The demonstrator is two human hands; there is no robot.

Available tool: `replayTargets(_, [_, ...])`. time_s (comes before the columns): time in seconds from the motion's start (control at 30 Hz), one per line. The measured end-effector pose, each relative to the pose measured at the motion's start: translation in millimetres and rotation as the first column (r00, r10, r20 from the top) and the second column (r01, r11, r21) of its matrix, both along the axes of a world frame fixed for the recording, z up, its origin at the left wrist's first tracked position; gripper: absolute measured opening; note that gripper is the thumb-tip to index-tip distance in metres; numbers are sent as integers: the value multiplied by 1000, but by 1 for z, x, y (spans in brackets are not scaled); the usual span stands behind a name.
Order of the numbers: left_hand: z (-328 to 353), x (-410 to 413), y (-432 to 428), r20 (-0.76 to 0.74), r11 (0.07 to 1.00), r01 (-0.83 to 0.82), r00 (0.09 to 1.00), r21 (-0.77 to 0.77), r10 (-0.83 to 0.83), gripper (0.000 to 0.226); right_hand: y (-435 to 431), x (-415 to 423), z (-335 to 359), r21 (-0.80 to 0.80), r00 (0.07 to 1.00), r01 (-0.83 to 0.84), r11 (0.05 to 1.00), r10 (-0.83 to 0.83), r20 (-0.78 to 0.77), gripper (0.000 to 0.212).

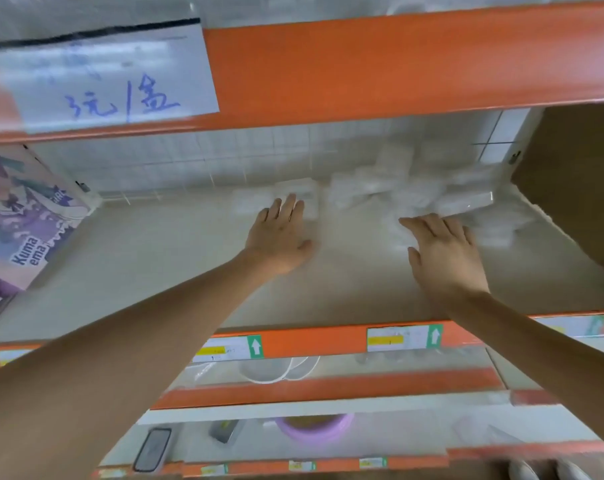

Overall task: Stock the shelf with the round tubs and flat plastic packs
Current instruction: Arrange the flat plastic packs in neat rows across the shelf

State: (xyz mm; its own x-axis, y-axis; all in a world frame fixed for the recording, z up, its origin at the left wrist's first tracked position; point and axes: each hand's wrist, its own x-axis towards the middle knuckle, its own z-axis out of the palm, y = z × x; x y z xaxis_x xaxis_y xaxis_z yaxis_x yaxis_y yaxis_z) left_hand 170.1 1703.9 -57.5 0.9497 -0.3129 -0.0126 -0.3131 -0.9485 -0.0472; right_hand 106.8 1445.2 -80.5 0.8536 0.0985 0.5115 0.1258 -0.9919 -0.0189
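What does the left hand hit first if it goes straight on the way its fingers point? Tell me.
The flat clear plastic pack, lying just beyond the fingertips of the left hand. Blur hides whether they already touch it.

blurred clear packs (414,192), handwritten sign (103,77) cut off left

Hands: 2, namely left hand (279,237) and right hand (445,258).
Orange beams (362,64): 4, counted top to bottom.
Paper sign (103,81), handwritten: 1.
Price labels (404,337): 4 on the second beam; at least 3 on the lowest, small and blurred.
Clear packs (411,192), heaped at the back of the shelf (155,254): several, too blurred to count.
Cardboard box (570,185): 1.
Illustrated box (27,216): 1.
Purple tub (314,427): 1.
Dark phone-like slab (153,448): 1.
Grey packet (224,431): 1.
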Motion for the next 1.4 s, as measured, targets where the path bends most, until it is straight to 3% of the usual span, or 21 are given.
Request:
replayTargets(0.17, [-2,13,3,-56,998,-40,998,-44,37,63,-4,2,-2,-32,979,-161,987,163,123,48])
replayTargets(0.3, [-9,-6,3,112,999,18,994,-35,-14,49,23,-10,-6,30,931,-325,945,315,185,41])
replayTargets(0.5, [-8,-34,38,267,988,155,952,14,-153,27,45,-6,-4,129,914,-400,908,405,-21,52])
replayTargets(0.6, [-11,-48,55,327,976,217,923,-13,-201,22,47,-5,1,262,897,-354,898,405,-175,58])
replayTargets(0.73, [-14,-56,66,340,955,280,912,-101,-231,26,54,-12,-4,314,920,-264,912,336,-203,48])
replayTargets(0.9, [-12,-58,60,134,932,203,976,-301,-170,45,60,-7,-2,371,894,-126,920,268,-360,42])
replayTargets(1.0, [-10,-57,57,78,928,135,990,-347,-115,31,61,-4,5,302,901,-127,945,237,-364,42])
replayTargets(1.07, [-6,-56,54,2,922,56,998,-382,-60,29,62,-7,12,288,894,-94,953,208,-396,53])
replayTargets(1.17, [3,-59,54,-144,908,-20,989,-419,-44,44,66,-17,21,264,866,-29,964,156,-475,78])
replayTargets(1.4, [23,-87,63,-238,898,-87,971,-431,-20,51,63,-44,48,216,815,3,976,123,-566,77])
